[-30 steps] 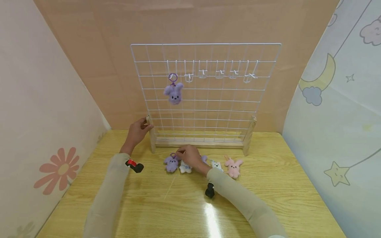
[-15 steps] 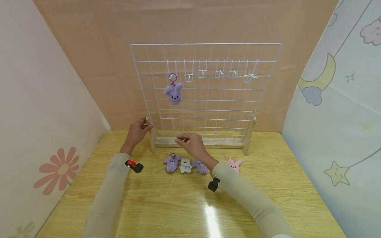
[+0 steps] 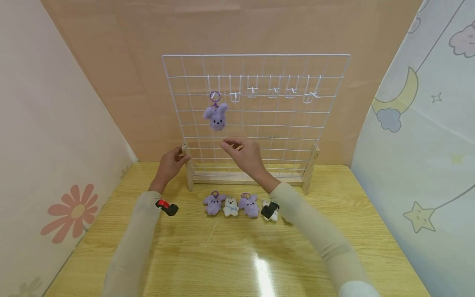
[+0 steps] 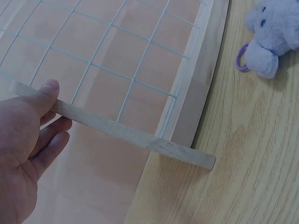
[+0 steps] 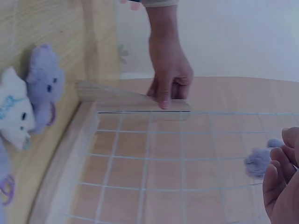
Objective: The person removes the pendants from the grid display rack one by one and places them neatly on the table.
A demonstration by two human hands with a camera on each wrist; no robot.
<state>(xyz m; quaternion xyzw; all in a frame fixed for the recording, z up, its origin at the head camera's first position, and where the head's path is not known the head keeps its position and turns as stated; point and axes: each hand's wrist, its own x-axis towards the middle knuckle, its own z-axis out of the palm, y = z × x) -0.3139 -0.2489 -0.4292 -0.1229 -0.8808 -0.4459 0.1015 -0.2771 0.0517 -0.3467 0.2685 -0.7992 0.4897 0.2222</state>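
My left hand [image 3: 170, 166] grips the left wooden post [image 4: 126, 132] of a white wire grid rack [image 3: 257, 54], thumb on its upper face and fingers beneath. In front of the rack's lower middle my right hand [image 3: 246, 154] is raised, its fingers loosely bent and nothing visible in them. Just above and left of it, a purple bunny plush keychain [image 3: 217, 118] hangs by its ring from the leftmost hook. Along the table lie a purple plush [image 3: 213, 205], a white bear plush [image 3: 231, 207], another purple plush [image 3: 250, 206] and a second white plush [image 3: 273, 215], partly covered by the right wrist camera.
Several white hooks [image 3: 253, 90] line the upper grid, right of the hanging plush. A wooden bar [image 3: 248, 180] joins the rack's posts along the bottom. Wood-grain table [image 3: 208, 264] extends in front, with patterned walls [image 3: 419, 165] at both sides.
My right hand has risen from the white bear plush to the rack's lower middle, leaving the plush on the table. The right sleeve now covers the pink plush. My left hand stays put.
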